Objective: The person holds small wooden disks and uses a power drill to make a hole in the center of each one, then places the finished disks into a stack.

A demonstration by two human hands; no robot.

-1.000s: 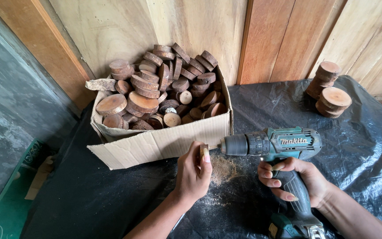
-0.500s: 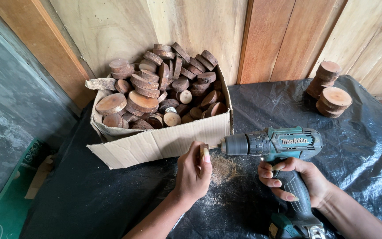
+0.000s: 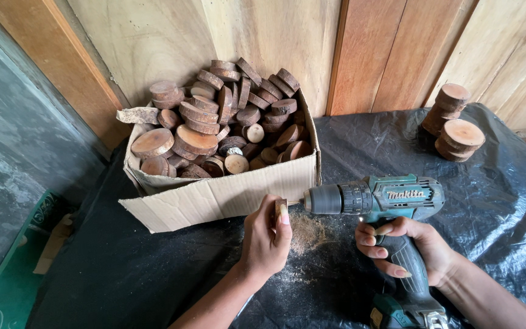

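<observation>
- Table [image 3: 470, 201] covered in wrinkled black plastic sheeting is filling the lower part of the view, running up against a wall of vertical wooden planks [image 3: 275, 36].
- Cardboard box [image 3: 226, 195] is sitting on the table against the wall, its front flap folding down toward the person; it is heaped over the rim with round wood slices [image 3: 214, 116], bark still on their edges.
- Cordless drill [image 3: 378, 198], teal and black, is lying level just above the table, its chuck pointing left and its bit meeting the small wood piece; its battery base is showing at the bottom edge of the view.
- Right hand [image 3: 406, 247] is wrapping the drill's handle, its grip clamped tight around it, with the forefinger lying up by the trigger.
- Left hand [image 3: 266, 234] is pinching a small wood piece [image 3: 280, 210] between thumb and fingers, its grip closed on it, holding it upright on edge just in front of the box flap.
- Two short stacks of wood slices [image 3: 455, 122] are standing on the table at the far right, well apart from the hands.
- Sawdust [image 3: 305, 231] is lying in a small pale pile on the plastic, below the drill's chuck and between the two hands.
</observation>
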